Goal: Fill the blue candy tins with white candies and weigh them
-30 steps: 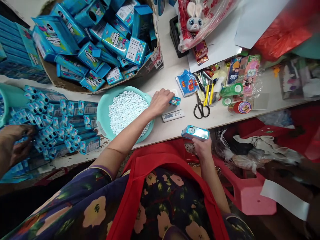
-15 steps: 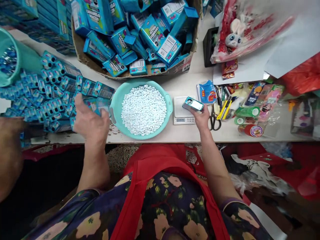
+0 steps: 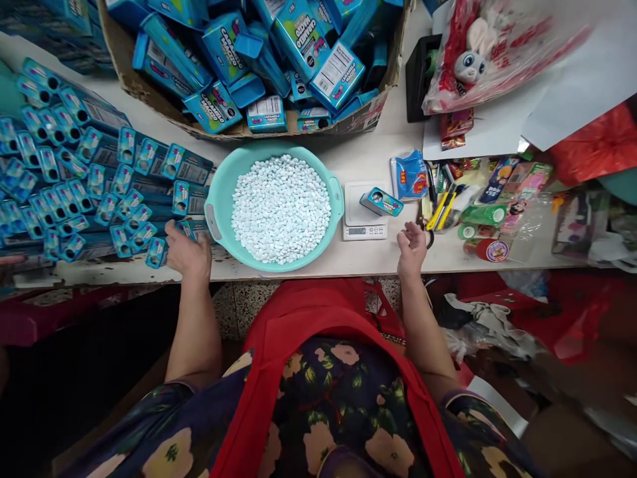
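Note:
A small blue candy box [image 3: 382, 202] rests on the white kitchen scale [image 3: 364, 231], its top end with a round hole facing me. Just right of the scale, my right hand [image 3: 412, 251] is open and holds nothing, its fingers loosely curled and apart. My left hand [image 3: 189, 253] is closed on another blue candy box [image 3: 195, 228] at the near edge of the box rows; most of that box is hidden by the fingers. Between my hands stands a turquoise basin [image 3: 219, 179] of small white candies [image 3: 281, 209].
Several blue boxes [image 3: 70, 199] lie in rows at left. A cardboard carton [image 3: 130, 79] of larger blue boxes stands behind the basin. Scissors [image 3: 428, 236], yellow cutters [image 3: 444, 209], a blue packet [image 3: 411, 176] and candy packs lie at right.
My right hand has let go of the box on the scale and drawn back to the right. My left hand has moved slightly down and closed on a box. A co-worker's arm at far left has withdrawn.

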A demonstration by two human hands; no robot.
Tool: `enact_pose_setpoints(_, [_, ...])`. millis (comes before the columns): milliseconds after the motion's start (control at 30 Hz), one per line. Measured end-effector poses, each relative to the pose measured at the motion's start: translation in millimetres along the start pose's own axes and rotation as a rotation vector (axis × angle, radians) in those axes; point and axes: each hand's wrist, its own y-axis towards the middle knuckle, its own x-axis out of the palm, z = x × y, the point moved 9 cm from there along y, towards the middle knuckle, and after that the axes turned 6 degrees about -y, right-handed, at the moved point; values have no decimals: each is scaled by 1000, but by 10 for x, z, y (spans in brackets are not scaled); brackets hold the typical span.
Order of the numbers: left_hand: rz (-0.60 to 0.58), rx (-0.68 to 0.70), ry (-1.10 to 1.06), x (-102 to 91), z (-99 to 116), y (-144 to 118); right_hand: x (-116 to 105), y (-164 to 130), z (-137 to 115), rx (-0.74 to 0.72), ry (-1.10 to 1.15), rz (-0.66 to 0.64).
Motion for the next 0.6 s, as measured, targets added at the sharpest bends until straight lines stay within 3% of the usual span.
enact_pose_setpoints(133, [109, 152, 24, -394, 292, -84, 13, -182, 142, 55, 11, -5])
enact_pose_setpoints(200, [132, 296, 12, -553, 652, -207, 19, -254, 168, 73, 18, 10])
enact_pose_setpoints(267, [103, 467, -28, -571, 1137, -402, 23, -309, 185, 95, 33, 23])
enact_pose_setpoints(367, [-35, 743, -146, -299, 1974, -840, 16, -373, 187, 119, 48, 25])
enact_pose_setpoints(467, [-259, 1089, -171, 214, 2801, -1461, -32, -442, 178, 131, 50, 32])
enact_pose_setpoints(533, [-375, 1300, -128, 523, 3223, -1854, -82, -489, 187, 143, 49, 52])
enact_pose_setpoints(600, [-432, 1393, -85, 742, 3514, -2063, -111, -514, 201, 152, 48, 71])
